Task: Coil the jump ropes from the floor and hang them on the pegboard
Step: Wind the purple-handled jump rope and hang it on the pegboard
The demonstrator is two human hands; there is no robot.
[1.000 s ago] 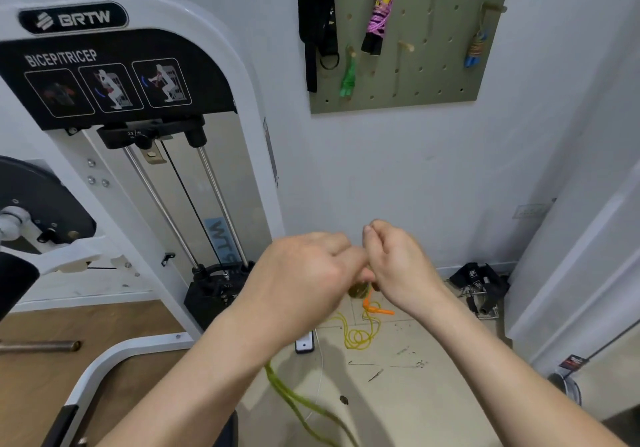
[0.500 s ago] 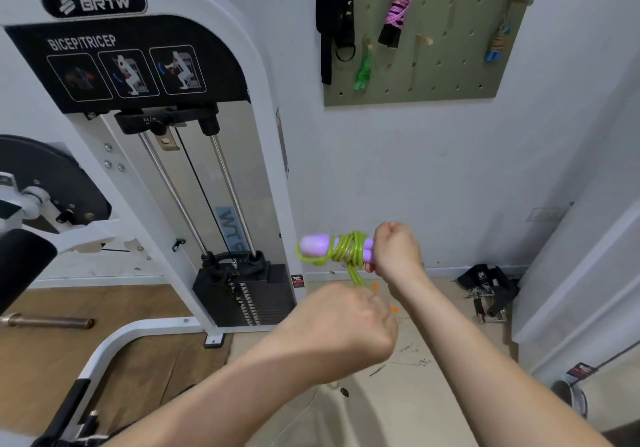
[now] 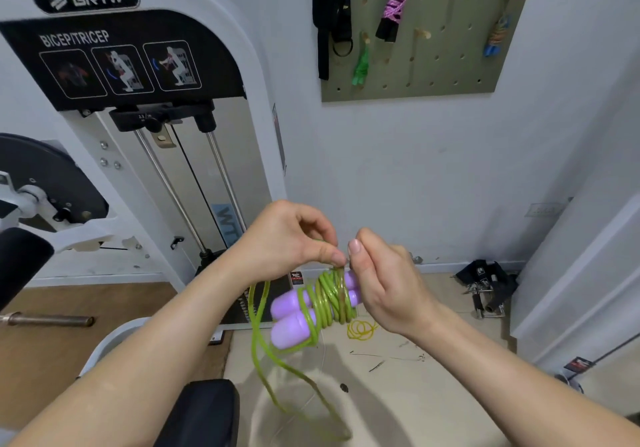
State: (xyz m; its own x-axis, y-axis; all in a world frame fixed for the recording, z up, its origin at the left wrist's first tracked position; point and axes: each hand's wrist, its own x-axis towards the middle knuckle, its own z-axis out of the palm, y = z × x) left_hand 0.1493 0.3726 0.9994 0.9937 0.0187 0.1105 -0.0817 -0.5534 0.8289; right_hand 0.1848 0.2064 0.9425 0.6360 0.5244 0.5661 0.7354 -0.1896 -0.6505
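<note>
Pegboard (image 3: 450, 14) wall ahead; right hand (image 3: 388, 287) clamps purple handles (image 3: 291, 329) steady, left hand (image 3: 287, 242) pinches green rope (image 3: 329, 297), guessing next wrap.

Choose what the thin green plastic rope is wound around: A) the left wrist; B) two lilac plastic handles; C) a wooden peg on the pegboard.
B: the coils of the thin green plastic rope circle both lilac plastic handles, which the right hand grips; the left hand pinches a strand.
</note>
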